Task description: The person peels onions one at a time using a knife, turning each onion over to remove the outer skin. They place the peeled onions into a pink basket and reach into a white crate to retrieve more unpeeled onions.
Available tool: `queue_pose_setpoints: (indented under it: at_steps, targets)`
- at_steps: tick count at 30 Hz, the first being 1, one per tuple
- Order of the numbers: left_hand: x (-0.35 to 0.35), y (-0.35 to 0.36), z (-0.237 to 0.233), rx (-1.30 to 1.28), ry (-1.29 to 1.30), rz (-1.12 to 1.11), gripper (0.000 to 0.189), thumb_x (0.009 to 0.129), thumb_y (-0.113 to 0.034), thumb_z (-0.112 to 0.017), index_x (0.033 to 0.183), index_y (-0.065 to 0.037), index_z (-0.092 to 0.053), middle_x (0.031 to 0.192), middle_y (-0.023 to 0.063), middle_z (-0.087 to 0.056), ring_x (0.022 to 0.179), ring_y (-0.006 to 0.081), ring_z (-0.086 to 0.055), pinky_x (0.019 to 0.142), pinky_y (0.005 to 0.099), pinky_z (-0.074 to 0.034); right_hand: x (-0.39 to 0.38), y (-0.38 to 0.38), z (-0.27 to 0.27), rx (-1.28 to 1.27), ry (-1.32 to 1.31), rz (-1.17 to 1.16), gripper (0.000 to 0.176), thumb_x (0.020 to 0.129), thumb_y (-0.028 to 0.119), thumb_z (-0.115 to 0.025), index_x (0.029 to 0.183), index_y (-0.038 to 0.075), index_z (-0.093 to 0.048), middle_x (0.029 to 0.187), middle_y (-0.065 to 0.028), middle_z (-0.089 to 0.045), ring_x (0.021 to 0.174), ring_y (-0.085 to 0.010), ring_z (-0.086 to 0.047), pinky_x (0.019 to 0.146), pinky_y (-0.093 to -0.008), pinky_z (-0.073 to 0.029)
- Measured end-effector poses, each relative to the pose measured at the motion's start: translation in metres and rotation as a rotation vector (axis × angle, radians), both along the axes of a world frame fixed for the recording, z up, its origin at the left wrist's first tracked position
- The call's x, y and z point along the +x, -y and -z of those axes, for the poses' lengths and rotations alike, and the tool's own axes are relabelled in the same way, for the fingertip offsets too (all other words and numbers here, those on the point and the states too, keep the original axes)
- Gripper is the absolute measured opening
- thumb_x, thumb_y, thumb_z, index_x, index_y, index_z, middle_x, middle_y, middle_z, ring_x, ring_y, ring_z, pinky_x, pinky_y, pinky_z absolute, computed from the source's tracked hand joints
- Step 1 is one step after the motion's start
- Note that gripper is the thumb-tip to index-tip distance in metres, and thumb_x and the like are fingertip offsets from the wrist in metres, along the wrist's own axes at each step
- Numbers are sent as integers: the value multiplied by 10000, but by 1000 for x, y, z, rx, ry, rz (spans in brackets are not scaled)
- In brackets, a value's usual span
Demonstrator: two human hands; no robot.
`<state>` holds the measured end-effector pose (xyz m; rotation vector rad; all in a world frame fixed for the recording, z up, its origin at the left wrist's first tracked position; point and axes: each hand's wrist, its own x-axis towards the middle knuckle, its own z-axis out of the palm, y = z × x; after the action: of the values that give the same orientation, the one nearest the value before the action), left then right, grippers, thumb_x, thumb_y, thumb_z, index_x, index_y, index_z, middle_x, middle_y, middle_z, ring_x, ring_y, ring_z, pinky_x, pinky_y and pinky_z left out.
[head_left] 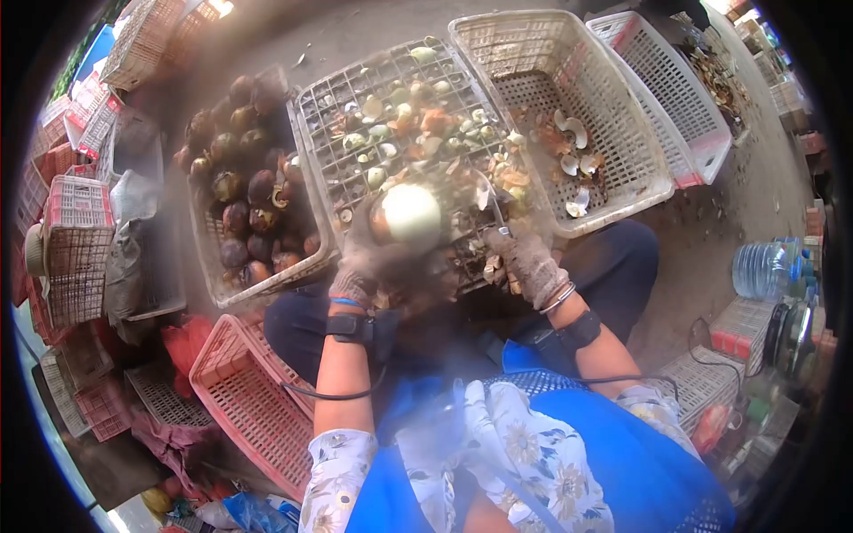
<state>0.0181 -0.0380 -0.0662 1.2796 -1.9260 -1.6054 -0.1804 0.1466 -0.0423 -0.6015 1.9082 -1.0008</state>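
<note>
My left hand [364, 266], in a dirty knit glove, is closed round a round, pale whitish-green peeled onion [410, 213]. The glare and blur hide part of its fingers. A small knife [499, 218] is gripped in my gloved right hand [526, 266], its thin blade pointing up and away from me. Both hands are over the near side of a wire grate [333, 124] strewn with onion ends and skins [431, 120]. To the left of the grate, a crate [218, 289] holds many dark reddish-brown unpeeled onions [262, 186].
Right of the grate stands a pale plastic crate [622, 151] with a few white and orange-brown peel pieces [573, 133]. Behind it is another white crate [684, 115]. A pink crate [253, 400] lies by my left leg. Water bottles [764, 271] stand at right.
</note>
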Motion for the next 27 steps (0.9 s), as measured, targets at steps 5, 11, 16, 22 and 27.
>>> queue_pose_setpoints:
  at_steps: [5, 11, 16, 22, 27]
  targets:
    - [12, -9, -1, -278, 19, 105, 844, 579, -137, -828, 1317, -16, -435, 1201, 120, -589, 1060, 258, -603, 895, 367, -520, -61, 12, -80, -259, -670, -28, 242, 880, 160, -638, 1088, 43, -600, 751, -82, -617, 687, -209, -631, 623, -339, -495]
    - [-7, -4, 29, -94, -393, -23, 896, 552, -66, -810, 1336, -34, -376, 1223, 154, -581, 1086, 273, -623, 899, 398, -547, -189, 1, -56, 335, -1155, -25, 321, 882, 240, -596, 1118, 25, -634, 1040, -238, -664, 970, -371, -656, 817, -435, -524]
    - [-15, -22, -29, -361, 182, -31, 1164, 526, -454, -850, 1420, 88, -337, 1266, 244, -561, 1155, 358, -565, 975, 422, -466, -136, -37, -56, 267, -1207, -290, 177, 882, 153, -550, 953, 58, -682, 901, -168, -671, 876, -320, -668, 744, -427, -538]
    - [-13, -3, -10, 116, -74, -130, 835, 665, -156, -784, 1376, 55, -402, 1142, 138, -629, 985, 241, -642, 811, 334, -550, -11, -25, -29, -126, -1180, -478, 336, 930, 247, -530, 1211, 73, -583, 805, -132, -619, 684, -277, -644, 594, -404, -519]
    - [-10, 3, -7, 295, -202, -114, 623, 689, -76, -734, 1259, 14, -502, 1077, 105, -647, 894, 208, -660, 768, 321, -559, 14, -7, -8, -135, -1219, -580, 352, 910, 208, -492, 1196, 17, -562, 698, -83, -568, 582, -239, -605, 496, -403, -481]
